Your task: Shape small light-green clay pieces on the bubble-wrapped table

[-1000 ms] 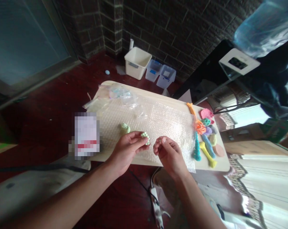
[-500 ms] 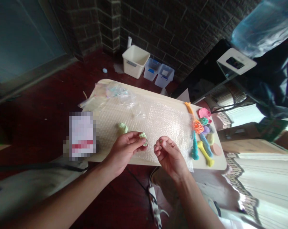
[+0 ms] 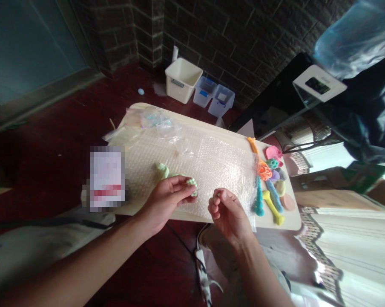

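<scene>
Over the near side of the bubble wrap, my left hand (image 3: 167, 200) grips a small light green modelling-clay piece (image 3: 191, 183) with a bumpy, beaded surface. To its right, my right hand (image 3: 227, 211) is closed in a pinch, thumb against fingertips. A tiny greenish bit of clay (image 3: 218, 195) shows between them, hard to make out. The hands are apart from each other. Just behind my left hand, a larger lump of light green clay (image 3: 162, 170) lies on the bubble wrap (image 3: 224, 157), partly hidden by the fingers.
Coloured clay shapes crowd the table's right end, among them a yellow bone (image 3: 273, 207), an orange lattice piece (image 3: 264, 171) and a pink piece (image 3: 273, 153). Clear plastic bags (image 3: 163, 125) lie at the back left. A white basket (image 3: 182, 81) stands on the floor beyond.
My right hand has moved slightly down and away from my left hand, its fingers still pinched. My left hand keeps its hold on the beaded green piece. The view has shifted a little.
</scene>
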The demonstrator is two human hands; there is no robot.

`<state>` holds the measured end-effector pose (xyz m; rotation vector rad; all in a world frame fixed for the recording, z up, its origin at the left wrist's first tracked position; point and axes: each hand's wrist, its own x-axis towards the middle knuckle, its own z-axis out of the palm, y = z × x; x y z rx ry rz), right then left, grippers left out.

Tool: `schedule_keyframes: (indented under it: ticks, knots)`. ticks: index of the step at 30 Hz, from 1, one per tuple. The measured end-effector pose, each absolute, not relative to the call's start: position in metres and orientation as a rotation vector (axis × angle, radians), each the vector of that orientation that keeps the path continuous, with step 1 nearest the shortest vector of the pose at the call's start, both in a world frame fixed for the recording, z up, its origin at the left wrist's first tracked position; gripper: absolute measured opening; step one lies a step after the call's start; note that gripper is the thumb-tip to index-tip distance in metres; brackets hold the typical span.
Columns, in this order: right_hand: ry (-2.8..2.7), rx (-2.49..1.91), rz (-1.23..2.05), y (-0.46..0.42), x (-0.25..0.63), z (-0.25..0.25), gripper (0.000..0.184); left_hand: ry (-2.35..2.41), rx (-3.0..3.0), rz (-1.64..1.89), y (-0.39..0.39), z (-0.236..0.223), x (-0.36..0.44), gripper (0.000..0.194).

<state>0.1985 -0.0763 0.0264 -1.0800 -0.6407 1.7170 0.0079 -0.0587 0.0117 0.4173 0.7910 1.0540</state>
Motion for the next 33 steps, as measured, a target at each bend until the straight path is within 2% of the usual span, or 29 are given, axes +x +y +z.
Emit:
schedule_keyframes:
  ticks: [9,16,33]
  knots:
    - [-0.687,-1.068,1.626,-0.075,0.193,0.033,0.031,0.791,0.433,1.019,-0.057,0.017,0.016,0.030]
    - [-0.949,-1.278,1.239,-0.082,0.191,0.027,0.015,0.758,0.351,1.051,-0.060,0.017,0.019,0.029]
    - [-1.012,-1.265,1.321,-0.084,0.187,0.030,0.009,0.741,0.434,1.040,-0.068,0.015,0.022,0.030]
